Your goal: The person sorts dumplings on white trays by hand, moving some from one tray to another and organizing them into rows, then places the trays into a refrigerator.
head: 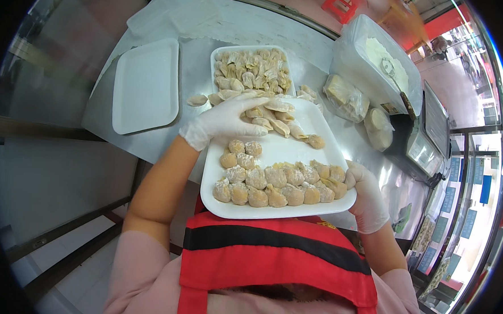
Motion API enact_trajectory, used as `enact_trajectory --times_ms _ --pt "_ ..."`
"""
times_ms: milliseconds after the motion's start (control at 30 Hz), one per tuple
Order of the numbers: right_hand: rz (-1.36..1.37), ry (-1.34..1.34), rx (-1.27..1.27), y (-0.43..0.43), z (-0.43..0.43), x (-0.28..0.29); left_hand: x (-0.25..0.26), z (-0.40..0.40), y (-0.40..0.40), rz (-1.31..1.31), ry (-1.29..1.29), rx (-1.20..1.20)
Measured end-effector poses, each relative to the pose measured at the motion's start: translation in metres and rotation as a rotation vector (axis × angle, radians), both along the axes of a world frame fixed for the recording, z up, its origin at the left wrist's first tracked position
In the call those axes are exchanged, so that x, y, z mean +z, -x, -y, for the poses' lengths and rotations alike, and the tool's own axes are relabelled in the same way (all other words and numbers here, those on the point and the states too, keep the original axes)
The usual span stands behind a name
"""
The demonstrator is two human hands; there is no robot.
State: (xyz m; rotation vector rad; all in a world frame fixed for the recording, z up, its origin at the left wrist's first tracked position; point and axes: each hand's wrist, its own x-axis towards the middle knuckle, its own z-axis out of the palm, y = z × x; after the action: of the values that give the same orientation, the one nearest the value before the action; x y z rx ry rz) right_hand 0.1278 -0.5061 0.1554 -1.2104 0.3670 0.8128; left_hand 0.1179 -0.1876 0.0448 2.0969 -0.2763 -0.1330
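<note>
A white plastic tray (284,150) tilts in front of my apron, its right edge gripped by my gloved right hand (366,201). Rows of round, floured dumplings (276,177) line its near side, with a few more up the left. Looser, elongated dumplings (278,126) lie in a heap across its far end. Over that heap's left side, my gloved left hand (226,117) has its fingers apart, touching dumplings. Its palm hides part of the heap and the tray's far left corner. One dumpling (197,100) lies on the metal tabletop beyond my left wrist.
Behind stands another white tray (213,65) packed with dumplings. A bare white tray (146,87) lies left. To the right are bagged dough-like pieces (347,98), a plastic-lined bin (351,47) of white flour with a wire skimmer (394,75), and a scale (427,145).
</note>
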Motion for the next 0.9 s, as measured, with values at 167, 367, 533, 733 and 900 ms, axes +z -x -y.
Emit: enact_trajectory --times_ms 167,367,533,733,900 --pt "0.042 0.002 0.079 -0.006 0.014 -0.016 -0.006 0.017 -0.04 -0.045 -0.152 0.059" --pt "-0.021 -0.039 0.007 0.002 0.012 -0.025 -0.061 -0.002 -0.069 -0.252 0.167 0.39" --pt "-0.002 -0.054 0.039 -0.004 0.025 -0.031 -0.049 0.014 -0.06 0.076 -0.179 0.078" --pt "-0.001 -0.047 0.081 -0.005 0.017 -0.022 -0.027 0.028 -0.066 -0.137 -0.589 0.035" --pt "0.023 -0.024 0.095 -0.006 0.016 -0.025 -0.049 0.015 -0.08 -0.223 -0.343 0.075"
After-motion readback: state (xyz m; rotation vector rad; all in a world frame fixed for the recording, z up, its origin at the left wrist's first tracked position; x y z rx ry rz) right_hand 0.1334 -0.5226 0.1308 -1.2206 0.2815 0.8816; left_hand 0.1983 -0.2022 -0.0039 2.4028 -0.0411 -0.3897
